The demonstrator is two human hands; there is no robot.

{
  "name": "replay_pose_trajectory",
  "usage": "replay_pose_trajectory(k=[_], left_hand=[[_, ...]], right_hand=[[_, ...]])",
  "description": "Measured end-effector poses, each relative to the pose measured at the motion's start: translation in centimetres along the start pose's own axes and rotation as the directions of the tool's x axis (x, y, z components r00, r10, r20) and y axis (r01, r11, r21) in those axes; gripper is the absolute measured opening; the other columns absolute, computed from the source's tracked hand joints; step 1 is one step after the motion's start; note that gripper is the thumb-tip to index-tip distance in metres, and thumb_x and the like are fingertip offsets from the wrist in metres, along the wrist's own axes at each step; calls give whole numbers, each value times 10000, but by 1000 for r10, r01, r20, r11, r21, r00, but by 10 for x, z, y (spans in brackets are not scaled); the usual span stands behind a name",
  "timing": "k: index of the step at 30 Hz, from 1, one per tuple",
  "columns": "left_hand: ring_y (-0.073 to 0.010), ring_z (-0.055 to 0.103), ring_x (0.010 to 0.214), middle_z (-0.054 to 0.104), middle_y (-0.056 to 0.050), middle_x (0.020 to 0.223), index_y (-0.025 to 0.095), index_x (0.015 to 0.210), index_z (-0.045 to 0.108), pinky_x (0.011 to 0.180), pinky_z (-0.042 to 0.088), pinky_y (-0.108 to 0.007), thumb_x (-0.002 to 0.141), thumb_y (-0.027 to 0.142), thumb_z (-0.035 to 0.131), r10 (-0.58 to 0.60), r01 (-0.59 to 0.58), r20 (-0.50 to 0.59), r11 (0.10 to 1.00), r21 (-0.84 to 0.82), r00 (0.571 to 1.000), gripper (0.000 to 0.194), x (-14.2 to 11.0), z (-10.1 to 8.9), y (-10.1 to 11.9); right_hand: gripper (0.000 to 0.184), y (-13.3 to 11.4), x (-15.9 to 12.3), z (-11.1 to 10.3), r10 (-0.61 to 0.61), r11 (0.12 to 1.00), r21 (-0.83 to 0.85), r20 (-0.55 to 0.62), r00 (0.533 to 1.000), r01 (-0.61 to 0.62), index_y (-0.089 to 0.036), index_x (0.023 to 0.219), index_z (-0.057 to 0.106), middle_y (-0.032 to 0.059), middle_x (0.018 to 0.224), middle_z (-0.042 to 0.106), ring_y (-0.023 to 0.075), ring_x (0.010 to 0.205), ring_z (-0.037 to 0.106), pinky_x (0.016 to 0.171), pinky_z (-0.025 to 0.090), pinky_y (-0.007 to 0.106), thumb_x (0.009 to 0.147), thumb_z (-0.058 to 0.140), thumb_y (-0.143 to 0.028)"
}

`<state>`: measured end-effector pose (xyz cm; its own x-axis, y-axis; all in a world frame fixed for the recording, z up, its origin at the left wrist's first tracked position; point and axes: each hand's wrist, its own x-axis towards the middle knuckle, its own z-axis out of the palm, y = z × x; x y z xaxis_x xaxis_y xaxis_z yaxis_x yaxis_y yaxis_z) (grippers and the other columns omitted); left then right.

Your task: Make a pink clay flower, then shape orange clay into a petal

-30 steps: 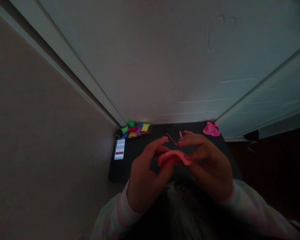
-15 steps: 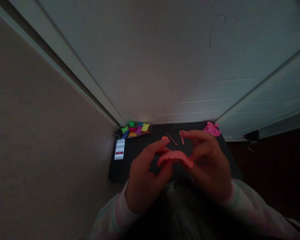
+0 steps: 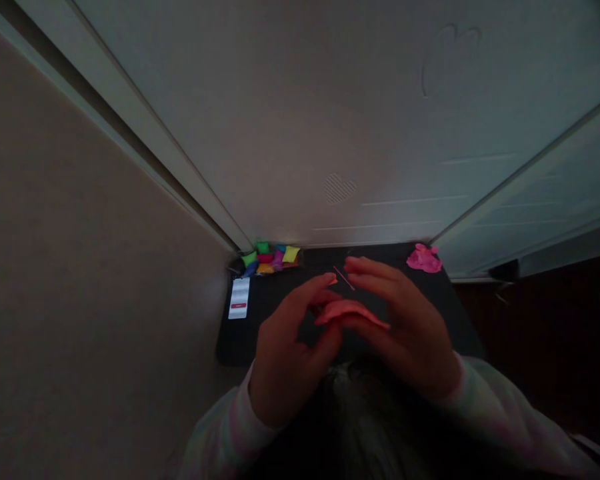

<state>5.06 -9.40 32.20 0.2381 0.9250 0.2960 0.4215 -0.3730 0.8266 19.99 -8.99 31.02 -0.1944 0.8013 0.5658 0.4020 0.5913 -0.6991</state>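
**Coral sheet (image 3: 353,309): position and grip**

The coral sheet is raised above the worktop (image 3: 267,293) between your two hands, arched, its right end thin and tapering. Your left hand (image 3: 290,357) closes its grip on the sheet's left end, thumb below and fingers behind; the index finger stands clear above it. Your right hand (image 3: 413,330) has its grip part open: the thumb lies along the underside of the sheet, while the fingers extend above, apart from it.

Beyond your fingertips, a thin pink stick (image 3: 344,278) lies diagonally on the worktop. At the far left corner are coloured packets (image 3: 270,259), with a lit phone (image 3: 239,299) just nearer you. At the far right corner is a bright pink lump (image 3: 424,259).
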Motion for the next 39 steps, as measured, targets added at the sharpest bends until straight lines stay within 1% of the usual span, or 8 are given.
replay_pose_trajectory(k=[4, 9, 12, 15, 22, 28, 34, 39], left_hand=[[-123, 544, 824, 569, -17, 906, 220, 1094, 405, 752, 436, -232, 652, 55, 513, 14, -14, 5, 1000, -3, 1000, 485, 0, 0, 0], [-118, 555, 788, 577, -16, 868, 211, 1082, 416, 741, 443, -232, 666, 75, 516, -5, 4, -18, 999, -36, 1000, 449, -1, 2, -1], [-118, 556, 786, 579, -12, 857, 214, 1077, 420, 753, 441, -238, 666, 74, 518, -25, 24, -12, 999, -42, 1000, 444, -2, 2, -1], [-124, 545, 835, 570, -12, 891, 224, 1092, 407, 781, 433, -248, 661, 54, 513, -19, 18, -12, 999, -48, 1000, 476, -2, 2, -2], [-125, 551, 812, 568, -18, 887, 221, 1085, 416, 763, 444, -253, 673, 75, 510, 0, -2, -35, 998, -65, 999, 447, -1, 1, -2], [-121, 553, 787, 576, -18, 864, 212, 1068, 434, 738, 452, -239, 665, 77, 517, -22, 22, -21, 999, -39, 1000, 433, -1, 2, 0], [-125, 546, 789, 566, -24, 864, 216, 1067, 437, 717, 458, -241, 665, 64, 510, 11, -15, -56, 998, -57, 998, 436, 0, 1, 0], [-130, 540, 802, 570, -20, 862, 217, 1036, 457, 756, 445, -268, 648, 46, 518, 56, -57, -98, 998, -7, 994, 428, 0, 0, 2]], right_hand=[[218, 2, 0, 0, -65, 997, 44, -21, 998, 66, -238, 839, 538, 12, 908, 589, 189, 949, 504, 898, 327, 448, 692, 507, -81], [177, 1, -4, 4, 132, 984, 141, -202, 970, -105, -221, 698, 489, 8, 884, 556, 194, 931, 505, 829, 390, 415, 626, 601, -105], [251, 0, -2, 3, 168, 981, 114, -94, 981, -157, -228, 867, 506, 44, 1054, 510, 199, 997, 468, 836, 388, 396, 647, 596, -147], [232, 1, 0, 1, 69, 995, 74, 29, 997, -71, -240, 909, 533, 40, 1072, 519, 195, 1018, 458, 863, 364, 397, 700, 537, -138], [175, 1, -5, 5, 138, 982, 154, -184, 973, -110, -214, 639, 467, -1, 869, 553, 187, 918, 504, 787, 404, 379, 622, 615, -123], [264, 0, 0, 0, 24, 999, 23, -5, 1000, -24, -246, 918, 532, 28, 1063, 519, 185, 996, 464, 844, 372, 379, 698, 522, -99], [156, 2, -2, 4, 70, 990, 133, -176, 982, -47, -224, 684, 512, -3, 803, 572, 181, 878, 518, 774, 410, 377, 640, 576, -89], [227, 1, 0, 4, 97, 990, 114, -112, 989, -84, -233, 868, 517, 40, 1032, 535, 195, 965, 484, 816, 386, 395, 668, 555, -132]])
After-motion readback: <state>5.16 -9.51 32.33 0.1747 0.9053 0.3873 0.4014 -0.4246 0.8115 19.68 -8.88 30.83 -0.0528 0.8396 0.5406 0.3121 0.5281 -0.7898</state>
